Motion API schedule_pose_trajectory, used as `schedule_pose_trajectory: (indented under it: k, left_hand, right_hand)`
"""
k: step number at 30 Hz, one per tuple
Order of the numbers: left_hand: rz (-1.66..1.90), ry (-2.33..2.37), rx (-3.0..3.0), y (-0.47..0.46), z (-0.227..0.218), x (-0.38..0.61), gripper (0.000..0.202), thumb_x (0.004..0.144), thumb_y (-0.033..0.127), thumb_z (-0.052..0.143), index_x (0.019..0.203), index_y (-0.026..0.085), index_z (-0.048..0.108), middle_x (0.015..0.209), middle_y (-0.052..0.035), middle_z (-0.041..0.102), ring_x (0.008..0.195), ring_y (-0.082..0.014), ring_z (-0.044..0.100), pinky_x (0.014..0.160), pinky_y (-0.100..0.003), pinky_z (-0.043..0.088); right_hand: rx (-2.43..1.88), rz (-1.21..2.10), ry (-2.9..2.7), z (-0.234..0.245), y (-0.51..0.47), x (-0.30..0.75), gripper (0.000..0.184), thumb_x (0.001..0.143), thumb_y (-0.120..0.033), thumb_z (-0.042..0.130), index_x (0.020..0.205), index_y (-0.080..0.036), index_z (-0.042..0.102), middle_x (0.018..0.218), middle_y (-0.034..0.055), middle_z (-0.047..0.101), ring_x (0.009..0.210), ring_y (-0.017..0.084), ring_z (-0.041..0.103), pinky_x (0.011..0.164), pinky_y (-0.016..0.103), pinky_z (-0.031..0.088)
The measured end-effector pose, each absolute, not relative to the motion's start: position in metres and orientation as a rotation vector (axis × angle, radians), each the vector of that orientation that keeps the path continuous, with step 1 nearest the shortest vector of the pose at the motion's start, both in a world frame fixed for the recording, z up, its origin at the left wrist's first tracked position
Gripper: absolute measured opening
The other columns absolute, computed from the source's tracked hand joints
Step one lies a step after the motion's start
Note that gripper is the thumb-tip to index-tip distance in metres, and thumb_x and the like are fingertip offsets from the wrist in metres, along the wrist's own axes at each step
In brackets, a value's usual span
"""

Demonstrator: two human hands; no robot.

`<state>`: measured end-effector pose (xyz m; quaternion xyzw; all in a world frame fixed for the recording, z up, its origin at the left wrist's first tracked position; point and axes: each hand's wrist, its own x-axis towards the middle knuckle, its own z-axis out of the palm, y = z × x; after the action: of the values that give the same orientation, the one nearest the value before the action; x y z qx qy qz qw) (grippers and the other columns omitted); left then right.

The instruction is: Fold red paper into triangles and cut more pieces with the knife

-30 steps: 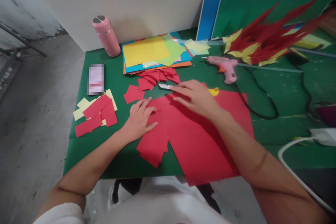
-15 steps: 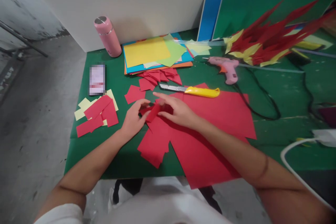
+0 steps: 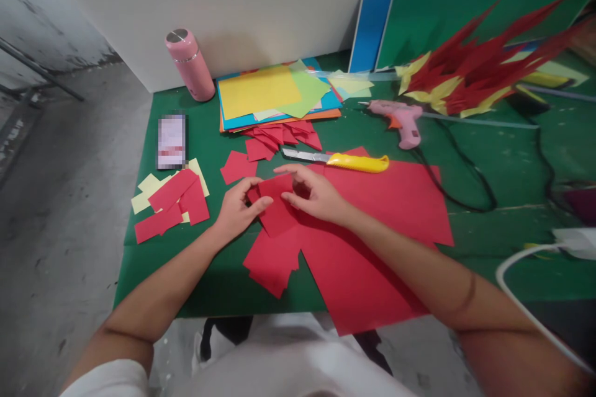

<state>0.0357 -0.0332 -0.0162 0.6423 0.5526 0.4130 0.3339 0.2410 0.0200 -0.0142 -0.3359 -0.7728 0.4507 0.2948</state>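
Observation:
Between my hands is a red paper piece (image 3: 275,198), its broad face turned up toward me. My left hand (image 3: 237,208) pinches its left side, thumb on top and fingers behind. At its right side my right hand (image 3: 316,195) is closed on the edge with thumb and fingers, the index finger stretched out. Beneath lie more red paper pieces (image 3: 272,263) and a large red sheet (image 3: 372,248). A yellow utility knife (image 3: 356,162) with its blade out rests beyond my right hand, next to a pile of small red pieces (image 3: 282,136).
A pink glue gun (image 3: 403,118) with a black cord lies right of the knife. Farther back stand a pink bottle (image 3: 192,65), stacked coloured paper (image 3: 261,93) and a red-yellow paper flame (image 3: 475,68). At left are a phone (image 3: 172,139) and red and yellow strips (image 3: 174,201).
The red paper in my hands was folded up narrow; now it is opened out flatter, with its wide face showing. Both hands have stayed in nearly the same place.

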Motion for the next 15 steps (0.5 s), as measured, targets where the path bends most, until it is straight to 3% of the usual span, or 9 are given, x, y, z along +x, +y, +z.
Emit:
schedule_pose_trajectory:
  k: [3,7,13,15]
  left_hand:
    - [1.072,1.488,1.695,-0.034,-0.014,0.037,0.031,0.084,0.051,0.065,0.084,0.019,0.060,0.079,-0.0007,0.066,0.070,-0.0137,0.059,0.068,-0.026,0.048]
    - [1.110,1.473,1.568,-0.031,-0.016,0.038,0.034,0.084,0.053,0.062,0.082,0.020,0.058,0.075,0.0004,0.063,0.067,-0.0126,0.056,0.063,-0.025,0.048]
    - [1.333,1.577,1.352,-0.014,-0.028,0.014,0.033,0.083,0.050,0.066,0.095,0.021,0.054,0.086,-0.0008,0.063,0.069,-0.0123,0.062,0.065,-0.026,0.055]
    - [1.388,1.642,1.407,-0.007,-0.032,0.001,0.036,0.084,0.048,0.066,0.105,0.022,0.053,0.098,-0.0045,0.064,0.083,-0.0154,0.065,0.076,-0.031,0.057]
  right_hand:
    - [-0.876,1.200,-2.120,-0.012,0.017,0.240,0.041,0.088,-0.032,0.059,0.128,-0.026,0.051,0.078,-0.0020,0.055,0.064,0.015,0.053,0.061,0.029,0.047]
    - [-0.858,1.222,-2.200,-0.009,0.016,0.241,0.052,0.089,-0.034,0.060,0.138,-0.027,0.042,0.068,-0.0048,0.052,0.067,0.018,0.057,0.066,0.032,0.050]
    - [-0.862,1.227,-2.099,-0.011,0.023,0.249,0.051,0.089,-0.029,0.057,0.136,-0.027,0.040,0.078,-0.0024,0.057,0.074,0.017,0.062,0.071,0.032,0.051]
    - [-0.881,1.217,-2.057,-0.011,0.024,0.251,0.050,0.089,-0.029,0.056,0.136,-0.027,0.040,0.076,-0.0031,0.055,0.069,0.016,0.058,0.067,0.031,0.049]
